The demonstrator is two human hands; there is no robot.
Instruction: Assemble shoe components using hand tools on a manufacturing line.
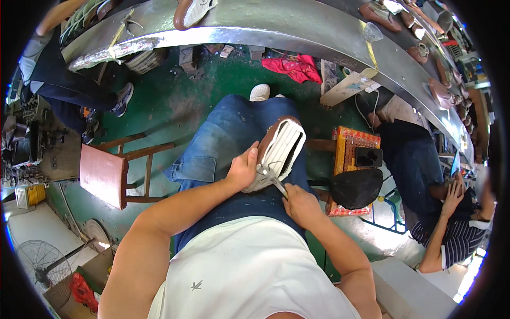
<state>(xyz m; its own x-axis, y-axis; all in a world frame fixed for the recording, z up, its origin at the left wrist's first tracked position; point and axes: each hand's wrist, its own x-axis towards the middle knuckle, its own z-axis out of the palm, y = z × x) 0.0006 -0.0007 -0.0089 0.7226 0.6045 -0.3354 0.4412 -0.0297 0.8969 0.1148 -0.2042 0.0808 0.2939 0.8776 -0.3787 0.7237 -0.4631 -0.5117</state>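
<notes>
A brown shoe [277, 144] with a white ribbed underside lies sole up across my lap, over my blue jeans [204, 133]. My left hand [244, 169] is closed around the shoe's left side near its lower end. In my right hand [304, 206] is a pair of metal pincers [275, 182], gripped by the handles. The pincers' jaws touch the shoe's lower edge, close to my left fingers. Whether the jaws hold material there I cannot tell.
A curved metal workbench [239, 26] runs ahead, bearing another brown shoe [192, 11] and pincers [128, 22]. To the left stands a wooden stool [103, 175]; to the right, a stool [345, 135] carries a phone [368, 157] and a black pad [356, 189]. Co-workers are on both sides.
</notes>
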